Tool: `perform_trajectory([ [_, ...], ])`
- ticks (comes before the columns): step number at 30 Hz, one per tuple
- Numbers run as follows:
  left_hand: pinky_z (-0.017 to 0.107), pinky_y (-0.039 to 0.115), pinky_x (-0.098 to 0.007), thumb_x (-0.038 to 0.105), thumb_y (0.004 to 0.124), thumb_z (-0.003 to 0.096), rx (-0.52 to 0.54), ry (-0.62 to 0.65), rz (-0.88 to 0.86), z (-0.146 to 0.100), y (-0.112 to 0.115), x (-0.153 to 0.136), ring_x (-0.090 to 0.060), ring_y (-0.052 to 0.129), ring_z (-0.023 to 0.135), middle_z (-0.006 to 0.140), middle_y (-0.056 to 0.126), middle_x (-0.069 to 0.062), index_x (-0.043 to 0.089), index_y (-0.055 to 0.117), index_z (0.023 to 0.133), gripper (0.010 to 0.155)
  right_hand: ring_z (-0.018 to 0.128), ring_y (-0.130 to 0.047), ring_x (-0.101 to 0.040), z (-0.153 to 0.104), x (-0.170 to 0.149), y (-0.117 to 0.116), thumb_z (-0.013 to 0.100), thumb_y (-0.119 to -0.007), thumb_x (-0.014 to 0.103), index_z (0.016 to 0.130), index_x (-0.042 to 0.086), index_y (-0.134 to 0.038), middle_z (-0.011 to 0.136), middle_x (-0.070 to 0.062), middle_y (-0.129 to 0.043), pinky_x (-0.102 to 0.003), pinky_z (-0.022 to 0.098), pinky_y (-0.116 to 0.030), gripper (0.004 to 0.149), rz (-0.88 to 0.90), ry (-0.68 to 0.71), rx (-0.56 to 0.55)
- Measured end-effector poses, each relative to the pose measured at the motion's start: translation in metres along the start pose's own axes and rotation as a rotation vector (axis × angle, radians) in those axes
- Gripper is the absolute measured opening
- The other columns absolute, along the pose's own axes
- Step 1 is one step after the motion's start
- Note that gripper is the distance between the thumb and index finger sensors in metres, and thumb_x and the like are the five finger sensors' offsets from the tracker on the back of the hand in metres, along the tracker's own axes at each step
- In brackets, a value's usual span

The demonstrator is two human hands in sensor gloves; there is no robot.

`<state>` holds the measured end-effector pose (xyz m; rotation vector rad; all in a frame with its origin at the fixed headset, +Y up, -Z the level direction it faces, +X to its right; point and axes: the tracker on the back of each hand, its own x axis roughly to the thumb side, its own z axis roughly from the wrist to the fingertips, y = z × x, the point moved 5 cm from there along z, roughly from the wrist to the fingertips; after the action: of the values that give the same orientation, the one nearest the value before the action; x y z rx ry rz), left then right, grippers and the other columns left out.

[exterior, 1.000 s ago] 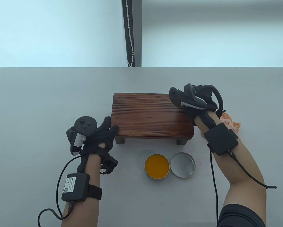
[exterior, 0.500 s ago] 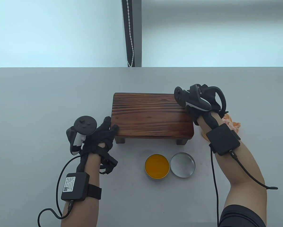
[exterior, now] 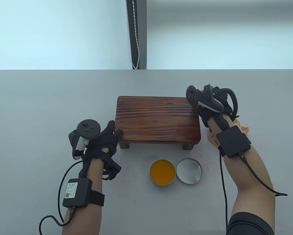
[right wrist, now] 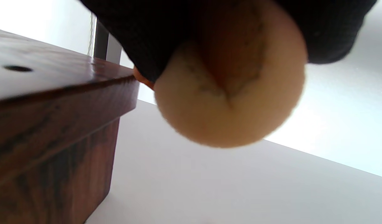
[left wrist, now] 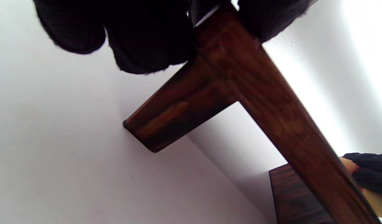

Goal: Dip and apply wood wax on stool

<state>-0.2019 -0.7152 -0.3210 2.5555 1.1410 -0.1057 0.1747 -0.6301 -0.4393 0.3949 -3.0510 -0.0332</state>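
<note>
beyond my grip spreads a pale grey, matte table with rounded corners (exterior: 51, 98), running wide to either side of me and on past my fingertips. behind its far edge stands a bright, washed-out bluish-white wall (exterior: 58, 34). straight ahead a dark vertical strip (exterior: 139, 34) cuts that wall, a white beaded cord (exterior: 135, 36) hanging down it in a loop. soft, even light falls everywhere.
</note>
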Motion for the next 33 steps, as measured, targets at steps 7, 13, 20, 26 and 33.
perform_trajectory([
  [7,0.061,0.067,-0.078,0.040,0.067,0.0613,0.094,0.025,0.195,-0.008,-0.001,0.018,-0.054,0.086,0.082,0.100,0.079,-0.036,-0.005,0.044,0.118,0.076,0.065,-0.100,-0.046,-0.039,-0.009,0.029,0.049,-0.094,0.021,0.090,0.019,-0.090,0.083,-0.028,-0.096,-0.068,0.048,-0.084,0.041,0.071,0.043,-0.084],
  [13,0.063,0.061,-0.080,0.049,0.071,0.0594,0.238,0.129,0.385,-0.044,-0.003,0.043,-0.061,0.072,0.090,0.106,0.063,-0.043,-0.013,0.036,0.118,0.093,0.065,-0.100,-0.047,-0.101,0.015,0.074,0.049,-0.094,0.021,0.090,0.019,-0.091,0.083,-0.028,-0.096,-0.068,0.048,-0.084,0.041,0.146,0.207,-0.189],
  [20,0.061,0.067,-0.075,0.055,0.076,0.0574,0.131,0.319,0.499,-0.093,0.031,0.058,-0.054,0.077,0.086,0.102,0.069,-0.036,-0.008,0.050,0.116,0.090,0.065,-0.100,-0.045,-0.178,0.064,0.077,0.050,-0.094,0.023,0.090,0.020,-0.091,0.083,-0.027,-0.096,-0.067,0.049,-0.084,0.041,0.186,0.453,-0.191],
  [26,0.064,0.065,-0.077,0.058,0.083,0.0532,-0.201,0.437,0.500,-0.093,0.100,0.058,-0.060,0.070,0.094,0.111,0.060,-0.040,-0.010,0.037,0.119,0.106,0.066,-0.099,-0.045,-0.209,0.107,0.026,0.050,-0.093,0.022,0.090,0.019,-0.092,0.083,-0.027,-0.096,-0.068,0.049,-0.084,0.040,0.266,0.594,-0.102],
  [33,0.070,0.053,-0.080,0.063,0.086,0.0489,-0.369,0.468,0.685,-0.080,0.151,0.072,-0.067,0.043,0.105,0.121,0.030,-0.042,-0.013,0.013,0.116,0.126,0.067,-0.100,-0.043,-0.216,0.138,-0.008,0.048,-0.094,0.021,0.085,0.020,-0.097,0.083,-0.023,-0.097,-0.068,0.050,-0.083,0.037,0.243,0.620,-0.082],
])
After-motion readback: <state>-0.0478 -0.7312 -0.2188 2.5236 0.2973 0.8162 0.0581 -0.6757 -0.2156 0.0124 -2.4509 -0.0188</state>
